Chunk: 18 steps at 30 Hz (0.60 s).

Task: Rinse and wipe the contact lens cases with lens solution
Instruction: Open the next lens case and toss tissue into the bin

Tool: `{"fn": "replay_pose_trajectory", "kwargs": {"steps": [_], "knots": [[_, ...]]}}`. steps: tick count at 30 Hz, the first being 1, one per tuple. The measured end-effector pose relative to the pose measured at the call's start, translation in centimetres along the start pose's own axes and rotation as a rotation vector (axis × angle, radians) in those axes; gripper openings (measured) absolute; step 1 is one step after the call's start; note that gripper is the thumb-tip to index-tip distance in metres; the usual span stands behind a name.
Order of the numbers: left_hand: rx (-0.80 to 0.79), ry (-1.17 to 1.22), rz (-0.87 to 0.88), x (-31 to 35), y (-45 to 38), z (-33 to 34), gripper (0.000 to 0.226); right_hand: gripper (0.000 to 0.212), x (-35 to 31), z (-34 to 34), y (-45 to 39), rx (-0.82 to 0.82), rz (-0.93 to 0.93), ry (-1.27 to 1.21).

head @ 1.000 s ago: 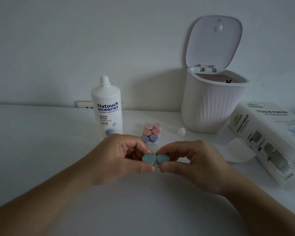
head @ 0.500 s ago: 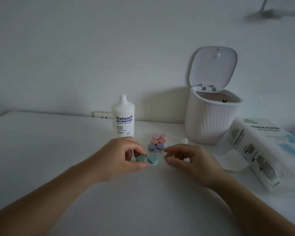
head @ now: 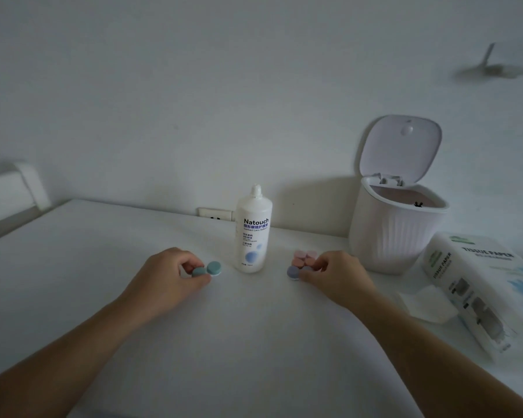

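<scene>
My left hand point(head: 166, 279) pinches a teal contact lens case point(head: 213, 267) low over the white table, left of the solution bottle. The white lens solution bottle point(head: 253, 233) stands upright between my hands, its cap off. My right hand point(head: 334, 276) pinches the right end of a purple lens case point(head: 293, 272), the nearest of a small group. Two pink lens cases point(head: 303, 258) lie just behind it. A folded white tissue point(head: 426, 303) lies at the right, beside the tissue pack.
A white ribbed mini bin point(head: 396, 236) with its lid up stands behind my right hand. A tissue paper pack point(head: 483, 285) lies at the right edge. A wall socket point(head: 214, 214) sits behind the bottle. The white table point(head: 248, 342) spreads in front.
My left hand carried the teal case to the left of the bottle. My right hand let go of it and took hold of the purple case. The camera view tilted up and back.
</scene>
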<state>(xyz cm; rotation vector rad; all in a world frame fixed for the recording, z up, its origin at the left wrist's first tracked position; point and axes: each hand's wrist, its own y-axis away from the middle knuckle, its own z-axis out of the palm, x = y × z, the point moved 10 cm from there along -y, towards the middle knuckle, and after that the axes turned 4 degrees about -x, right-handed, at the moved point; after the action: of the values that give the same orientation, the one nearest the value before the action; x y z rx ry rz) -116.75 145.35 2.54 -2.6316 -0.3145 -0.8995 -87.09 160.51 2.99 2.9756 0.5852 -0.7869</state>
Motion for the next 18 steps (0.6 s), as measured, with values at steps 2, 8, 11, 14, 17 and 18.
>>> {"fn": "replay_pose_trajectory", "kwargs": {"steps": [2,8,11,14,17,18], "knots": [[0.024,-0.021,-0.047,-0.9,-0.2,-0.3,0.013,0.04,-0.1,0.1,-0.1,0.015,0.016,0.025],[0.023,-0.053,-0.135,-2.3,-0.4,-0.1,0.017,0.03,-0.2,0.2,0.1,0.027,0.039,0.031],[0.015,-0.073,-0.146,-2.3,-0.5,-0.2,0.029,0.035,-0.1,0.1,0.4,-0.011,0.044,0.074],[0.058,-0.131,-0.113,-1.5,0.1,-0.7,0.043,0.041,0.4,0.0,0.9,-0.071,0.054,0.117],[0.133,-0.11,0.059,1.8,1.3,-0.9,0.04,0.034,0.6,0.0,1.7,-0.12,0.019,0.144],[0.11,-0.082,0.125,3.2,1.7,-0.3,0.039,0.029,0.4,0.1,1.9,-0.134,-0.006,0.148]]}}
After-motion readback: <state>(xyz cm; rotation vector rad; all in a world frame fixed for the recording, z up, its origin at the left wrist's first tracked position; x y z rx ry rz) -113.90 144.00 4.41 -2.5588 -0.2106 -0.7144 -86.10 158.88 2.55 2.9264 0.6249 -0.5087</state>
